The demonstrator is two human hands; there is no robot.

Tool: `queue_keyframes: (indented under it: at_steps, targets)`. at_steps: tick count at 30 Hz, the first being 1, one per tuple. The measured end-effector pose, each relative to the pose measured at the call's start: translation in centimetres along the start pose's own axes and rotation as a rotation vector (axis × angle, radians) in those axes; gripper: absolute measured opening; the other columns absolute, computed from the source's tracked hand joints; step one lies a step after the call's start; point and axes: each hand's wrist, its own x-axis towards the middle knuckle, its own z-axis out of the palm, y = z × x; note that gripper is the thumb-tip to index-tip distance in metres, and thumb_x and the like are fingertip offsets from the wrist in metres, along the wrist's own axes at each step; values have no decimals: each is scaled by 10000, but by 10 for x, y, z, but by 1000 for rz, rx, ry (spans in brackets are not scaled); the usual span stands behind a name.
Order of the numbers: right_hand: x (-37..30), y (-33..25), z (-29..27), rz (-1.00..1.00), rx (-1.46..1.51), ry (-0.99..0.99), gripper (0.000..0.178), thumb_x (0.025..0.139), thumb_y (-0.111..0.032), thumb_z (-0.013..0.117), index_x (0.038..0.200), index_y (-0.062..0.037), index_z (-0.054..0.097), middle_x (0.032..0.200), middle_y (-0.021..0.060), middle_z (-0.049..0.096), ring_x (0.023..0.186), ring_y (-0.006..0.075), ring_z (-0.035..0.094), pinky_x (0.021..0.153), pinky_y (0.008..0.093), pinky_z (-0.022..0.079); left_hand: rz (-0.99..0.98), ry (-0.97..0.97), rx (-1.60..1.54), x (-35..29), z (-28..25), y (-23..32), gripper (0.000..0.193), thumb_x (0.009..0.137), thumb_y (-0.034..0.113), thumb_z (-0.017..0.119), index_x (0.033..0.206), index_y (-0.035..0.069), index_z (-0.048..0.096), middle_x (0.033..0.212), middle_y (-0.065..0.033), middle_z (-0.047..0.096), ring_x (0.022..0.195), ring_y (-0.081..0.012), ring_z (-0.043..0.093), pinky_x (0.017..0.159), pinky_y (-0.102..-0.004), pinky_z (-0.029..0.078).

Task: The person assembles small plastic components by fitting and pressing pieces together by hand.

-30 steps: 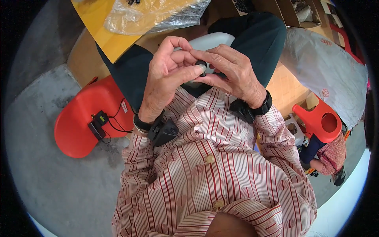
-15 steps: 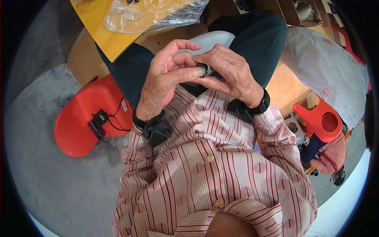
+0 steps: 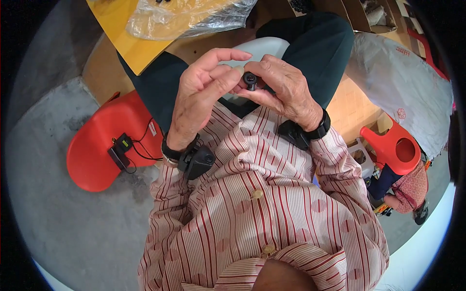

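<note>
My right hand (image 3: 287, 90) pinches a small black cylindrical part (image 3: 250, 81) between thumb and fingers. Its round, ring-like end with a dark centre faces up. Close on its left is my left hand (image 3: 201, 92), palm turned inward, the index finger stretched out above the part. The left thumb stands off the part, its tip just to the left of it. Whether the other left fingertips touch the part is hidden. Both hands are held over my lap, above a pale grey rounded surface (image 3: 269, 47).
A yellow tabletop (image 3: 114, 24) with a clear plastic bag (image 3: 162, 22) lies ahead on the left. Red stools stand at left (image 3: 90, 160) and right (image 3: 405, 150); the left one carries a black cabled device (image 3: 119, 150). Beside a large white sack (image 3: 403, 82), another person (image 3: 410, 189) shows at right.
My left thumb has come off the black part and moved up and left. The part's round end now shows, still in my right hand.
</note>
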Motion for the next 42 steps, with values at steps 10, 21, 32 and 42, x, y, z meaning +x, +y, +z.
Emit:
queue_keyframes:
  at_steps: [10, 21, 32, 42]
  targets:
    - [-6, -4, -1, 343, 417, -63, 348, 825, -280, 663, 1028, -8, 588, 778, 86, 583, 707, 163, 579, 632, 272, 465, 435, 43, 860, -9, 4, 7, 347, 689, -21, 657, 1004, 124, 673, 789, -44, 590, 711, -180, 535, 637, -271, 452]
    - [-9, -6, 1, 766, 1226, -216, 362, 941, -347, 512, 1087, -20, 561, 906, 32, 588, 824, 80, 568, 796, 230, 484, 712, 124, 1023, 9, 1, -3, 245, 619, 12, 690, 858, 68, 685, 818, -48, 577, 754, -224, 534, 647, -310, 470]
    - [-9, -4, 4, 811, 1432, -230, 443, 965, -417, 406, 1075, -4, 521, 876, 52, 583, 755, 66, 517, 793, 243, 495, 466, 139, 767, 9, 4, -8, 153, 695, -4, 654, 847, -1, 652, 830, -78, 612, 703, -199, 592, 618, -277, 480]
    - [-2, 4, -17, 522, 616, 84, 192, 895, -128, 585, 1048, -14, 611, 899, 21, 610, 823, 93, 560, 719, 218, 451, -6, 68, 103, 4, -2, -3, 183, 822, 87, 640, 962, -30, 627, 840, -63, 642, 687, -99, 581, 636, -210, 459]
